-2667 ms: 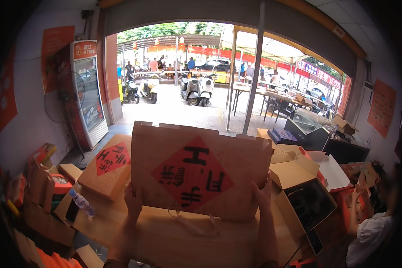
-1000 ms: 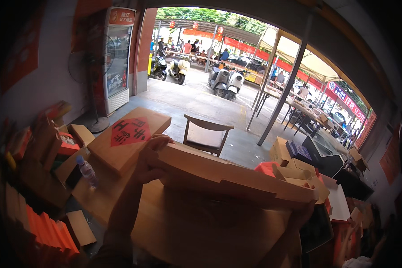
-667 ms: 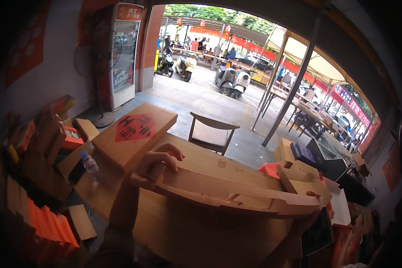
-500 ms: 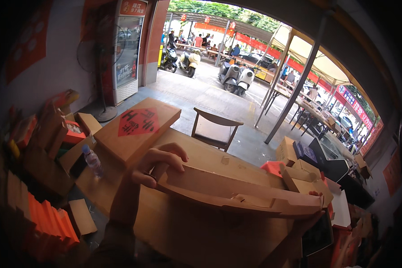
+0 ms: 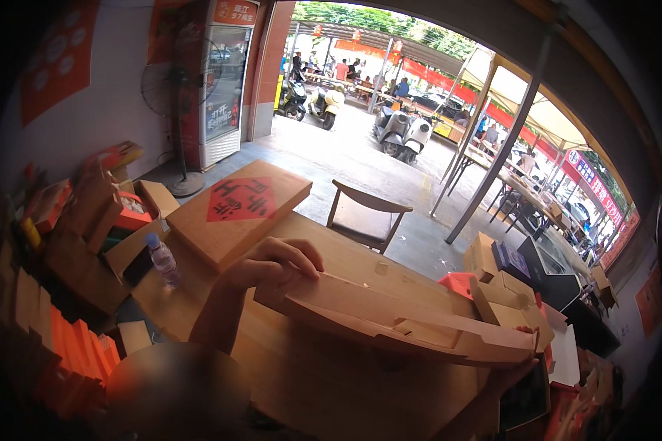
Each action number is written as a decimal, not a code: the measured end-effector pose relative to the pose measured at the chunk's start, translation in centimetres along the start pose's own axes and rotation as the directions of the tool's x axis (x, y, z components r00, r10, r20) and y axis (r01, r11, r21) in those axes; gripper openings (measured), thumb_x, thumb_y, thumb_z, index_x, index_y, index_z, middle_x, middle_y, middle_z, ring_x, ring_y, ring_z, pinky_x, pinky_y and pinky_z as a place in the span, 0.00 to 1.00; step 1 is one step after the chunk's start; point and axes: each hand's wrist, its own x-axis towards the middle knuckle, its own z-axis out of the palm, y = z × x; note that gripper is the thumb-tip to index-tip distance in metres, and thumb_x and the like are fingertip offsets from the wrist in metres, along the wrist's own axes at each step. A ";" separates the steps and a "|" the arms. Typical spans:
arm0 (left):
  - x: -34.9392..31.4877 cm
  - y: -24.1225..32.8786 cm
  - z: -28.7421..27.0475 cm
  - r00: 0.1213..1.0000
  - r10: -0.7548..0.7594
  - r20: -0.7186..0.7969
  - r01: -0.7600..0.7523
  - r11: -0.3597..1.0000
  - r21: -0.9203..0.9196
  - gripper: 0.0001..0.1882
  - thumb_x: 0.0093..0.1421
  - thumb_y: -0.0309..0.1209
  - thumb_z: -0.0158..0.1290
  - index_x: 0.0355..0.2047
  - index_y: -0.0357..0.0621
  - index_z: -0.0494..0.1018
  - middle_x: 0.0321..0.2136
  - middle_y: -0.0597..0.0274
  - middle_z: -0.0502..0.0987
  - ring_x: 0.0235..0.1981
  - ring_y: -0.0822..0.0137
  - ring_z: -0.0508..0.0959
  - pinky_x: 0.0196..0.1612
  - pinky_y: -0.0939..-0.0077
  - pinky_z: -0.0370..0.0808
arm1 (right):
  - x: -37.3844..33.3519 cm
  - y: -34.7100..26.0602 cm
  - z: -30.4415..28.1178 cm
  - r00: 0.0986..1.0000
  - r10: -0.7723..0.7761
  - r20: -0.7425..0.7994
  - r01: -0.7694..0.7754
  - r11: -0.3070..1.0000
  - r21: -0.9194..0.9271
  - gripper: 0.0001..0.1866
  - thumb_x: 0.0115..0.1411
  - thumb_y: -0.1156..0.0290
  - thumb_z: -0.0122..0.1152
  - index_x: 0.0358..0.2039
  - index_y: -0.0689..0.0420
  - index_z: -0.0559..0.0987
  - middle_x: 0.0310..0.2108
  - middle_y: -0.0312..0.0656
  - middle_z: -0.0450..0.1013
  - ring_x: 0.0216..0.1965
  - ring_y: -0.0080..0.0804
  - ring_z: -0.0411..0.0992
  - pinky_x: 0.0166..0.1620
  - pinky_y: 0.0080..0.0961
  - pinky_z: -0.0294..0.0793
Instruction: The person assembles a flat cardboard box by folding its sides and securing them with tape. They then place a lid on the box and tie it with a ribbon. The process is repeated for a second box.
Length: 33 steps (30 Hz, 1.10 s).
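A long brown cardboard box (image 5: 390, 309) with folded side walls is held tilted above the wooden table (image 5: 316, 389). At its left end, my left hand (image 5: 276, 264) has its fingers curled over the upper edge. My right hand (image 5: 518, 371) grips the far right corner from below, with some fingertips showing above the edge. Left of my left hand, a large flat brown box (image 5: 235, 209) with a red diamond label lies on the table. Beside that box stands a clear bottle (image 5: 163, 263) with a blue cap.
Beyond the table stands a wooden chair (image 5: 368, 217). Open cartons (image 5: 511, 301) and a red container (image 5: 457, 284) crowd the right. Stacked orange-and-brown boxes (image 5: 73, 345) fill the left. A fan (image 5: 180, 95) and drinks fridge (image 5: 224, 95) stand behind; scooters (image 5: 404, 136) are outside.
The view has shifted, so the surroundings sit slightly further right in the picture. Both hands keep hold of the cardboard box, which has barely moved. A blurred patch now covers the lower left.
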 end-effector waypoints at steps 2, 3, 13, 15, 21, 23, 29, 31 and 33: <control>-0.1 -0.3 -0.3 1.000 -0.005 0.004 0.005 1.000 -0.011 0.21 0.60 0.36 0.54 0.46 0.33 0.84 0.52 0.47 0.78 0.54 0.59 0.77 0.57 0.68 0.70 | -0.1 0.1 0.7 0.999 -0.041 -0.009 0.039 0.988 -0.146 0.46 0.72 0.37 0.44 0.75 0.63 0.57 0.64 0.51 0.68 0.66 0.44 0.66 0.71 0.42 0.62; -0.1 -0.4 -0.4 1.000 -0.007 0.007 0.007 1.000 -0.017 0.19 0.61 0.34 0.54 0.46 0.33 0.84 0.52 0.46 0.78 0.54 0.59 0.77 0.57 0.68 0.70 | -0.2 0.0 1.3 0.998 -0.064 -0.011 0.060 0.974 -0.218 0.46 0.72 0.38 0.44 0.75 0.63 0.57 0.64 0.52 0.68 0.66 0.44 0.66 0.71 0.42 0.63; 0.0 -1.5 0.4 0.999 0.009 -0.043 -0.015 0.990 -0.142 0.14 0.54 0.34 0.54 0.32 0.35 0.83 0.46 0.38 0.79 0.56 0.48 0.76 0.65 0.50 0.66 | 0.1 -1.0 5.0 0.977 -0.171 -0.127 0.065 0.808 -0.586 0.43 0.73 0.40 0.41 0.73 0.65 0.61 0.60 0.48 0.69 0.62 0.41 0.68 0.68 0.42 0.65; 0.1 -2.0 0.1 0.997 0.077 0.018 -0.073 0.984 -0.165 0.14 0.53 0.35 0.53 0.29 0.36 0.82 0.46 0.39 0.78 0.56 0.47 0.75 0.66 0.50 0.66 | 0.0 -1.2 4.7 0.979 -0.167 -0.119 0.061 0.790 -0.610 0.41 0.74 0.42 0.41 0.73 0.66 0.62 0.59 0.46 0.70 0.61 0.39 0.68 0.67 0.41 0.65; 0.5 -2.2 0.8 0.987 0.159 -0.028 -0.160 0.945 -0.284 0.14 0.51 0.36 0.52 0.27 0.37 0.81 0.47 0.38 0.77 0.61 0.46 0.71 0.68 0.48 0.61 | 0.1 -2.3 4.3 0.973 -0.161 -0.165 0.010 0.743 -0.669 0.34 0.76 0.47 0.46 0.67 0.65 0.67 0.55 0.44 0.70 0.59 0.33 0.67 0.62 0.35 0.67; 0.6 -2.2 0.7 0.978 0.209 -0.024 -0.206 0.930 -0.305 0.17 0.53 0.36 0.53 0.30 0.32 0.82 0.51 0.35 0.76 0.52 0.51 0.77 0.62 0.54 0.69 | 0.0 -2.8 4.4 0.962 -0.145 -0.233 -0.063 0.712 -0.700 0.32 0.76 0.47 0.48 0.65 0.64 0.68 0.54 0.43 0.70 0.57 0.33 0.68 0.61 0.34 0.67; -1.0 -1.4 -0.2 0.986 0.132 0.099 -0.092 0.938 -0.335 0.23 0.52 0.31 0.50 0.39 0.23 0.84 0.60 0.24 0.70 0.12 0.67 0.75 0.23 0.76 0.73 | -0.1 -5.4 8.0 0.936 -0.018 -0.351 -0.186 0.823 -0.537 0.28 0.75 0.48 0.52 0.60 0.60 0.71 0.49 0.40 0.70 0.52 0.31 0.69 0.60 0.32 0.67; -1.1 -0.8 -0.1 0.979 0.132 0.155 -0.073 0.940 -0.333 0.23 0.52 0.29 0.50 0.41 0.25 0.85 0.62 0.22 0.68 0.14 0.65 0.76 0.24 0.74 0.74 | -0.2 -6.1 8.4 0.938 -0.014 -0.346 -0.190 0.815 -0.547 0.26 0.74 0.49 0.53 0.58 0.59 0.72 0.48 0.39 0.69 0.51 0.31 0.69 0.58 0.31 0.67; -1.8 0.6 -0.8 0.969 0.075 0.235 -0.020 0.973 -0.228 0.21 0.53 0.28 0.51 0.43 0.29 0.86 0.65 0.23 0.66 0.32 0.55 0.82 0.39 0.64 0.77 | -0.2 -6.6 8.3 0.951 0.043 -0.305 -0.199 0.842 -0.502 0.24 0.74 0.50 0.54 0.55 0.58 0.72 0.47 0.38 0.69 0.51 0.31 0.69 0.57 0.31 0.67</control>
